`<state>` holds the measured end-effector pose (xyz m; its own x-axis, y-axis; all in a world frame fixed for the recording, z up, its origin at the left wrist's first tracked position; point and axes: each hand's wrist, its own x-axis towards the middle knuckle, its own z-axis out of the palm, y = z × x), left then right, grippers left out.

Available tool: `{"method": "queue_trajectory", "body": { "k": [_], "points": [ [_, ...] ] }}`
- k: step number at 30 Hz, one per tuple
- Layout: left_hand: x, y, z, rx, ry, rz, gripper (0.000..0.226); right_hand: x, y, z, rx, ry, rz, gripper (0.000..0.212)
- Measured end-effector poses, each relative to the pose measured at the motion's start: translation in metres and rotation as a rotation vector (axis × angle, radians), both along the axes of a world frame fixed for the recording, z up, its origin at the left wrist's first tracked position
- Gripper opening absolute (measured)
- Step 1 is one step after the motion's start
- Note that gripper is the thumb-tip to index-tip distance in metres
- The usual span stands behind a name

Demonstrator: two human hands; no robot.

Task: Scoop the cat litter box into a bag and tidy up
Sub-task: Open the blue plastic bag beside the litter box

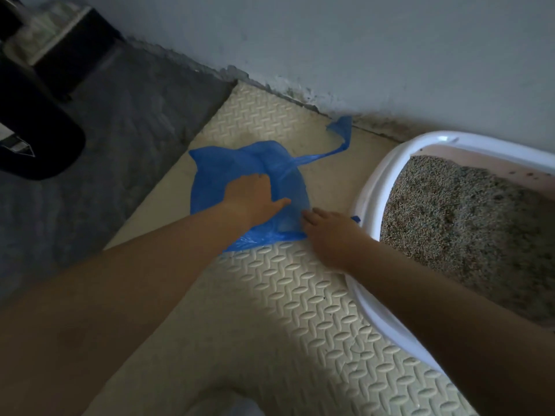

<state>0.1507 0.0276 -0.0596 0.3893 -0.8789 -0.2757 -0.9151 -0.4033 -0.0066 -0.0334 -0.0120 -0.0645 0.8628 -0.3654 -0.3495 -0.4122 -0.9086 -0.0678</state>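
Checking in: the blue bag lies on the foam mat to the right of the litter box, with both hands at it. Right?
Wrong side. The head view shows the blue bag lying on the foam mat to the left of the litter box, with the left hand and right hand at it.

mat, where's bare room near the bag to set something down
Free: the mat nearest the camera, bordered by the blue bag and litter box; also the strip between bag and wall. Crowded: the gap between bag and box, where the right hand sits.
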Motion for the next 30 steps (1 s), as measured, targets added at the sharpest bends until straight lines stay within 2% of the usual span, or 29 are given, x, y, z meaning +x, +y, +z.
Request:
{"method": "queue_trajectory", "body": {
  "k": [2,5,8,11,13,15,17,19,22,24,26,30],
  "points": [
    [0.0,-0.009,-0.013,0.057,-0.053,-0.002,0.056,0.004,0.004,-0.009,0.032,0.097,-0.044,0.059],
    [-0.003,-0.011,-0.017,0.11,-0.047,-0.035,0.033,0.007,0.011,-0.016,0.079,0.171,-0.088,0.053],
    [-0.005,-0.004,-0.009,0.013,-0.028,-0.104,0.014,0.006,0.023,-0.016,0.128,0.219,-0.079,0.049],
    [0.0,0.007,0.009,-0.197,0.111,-0.056,0.022,0.002,0.036,-0.015,0.196,0.216,-0.071,0.046],
    [0.005,0.017,0.019,-0.314,0.15,-0.054,0.023,0.0,0.04,-0.004,0.293,0.135,-0.133,0.041],
    [0.009,0.028,0.031,-0.37,0.148,-0.098,0.021,0.005,0.037,0.009,0.359,-0.06,-0.191,0.039],
    [0.011,0.037,0.041,-0.4,0.146,-0.138,0.018,0.014,0.024,0.014,0.33,-0.278,-0.276,0.032],
    [0.014,0.042,0.048,-0.414,0.173,-0.148,0.016,0.022,0.011,0.011,0.267,-0.366,-0.318,0.031],
    [0.015,0.045,0.053,-0.412,0.204,-0.169,0.015,0.032,0.006,-0.002,0.085,-0.199,-0.073,0.055],
    [0.015,0.046,0.056,-0.4,0.189,-0.196,0.014,0.036,0.012,-0.013,0.013,-0.076,0.084,0.063],
    [0.017,0.046,0.059,-0.398,0.169,-0.204,0.014,0.036,0.015,-0.029,0.025,0.038,0.077,0.067],
    [0.021,0.045,0.07,-0.407,0.149,-0.19,0.014,0.032,0.012,-0.045,0.181,0.158,-0.081,0.063]
  ]
}}
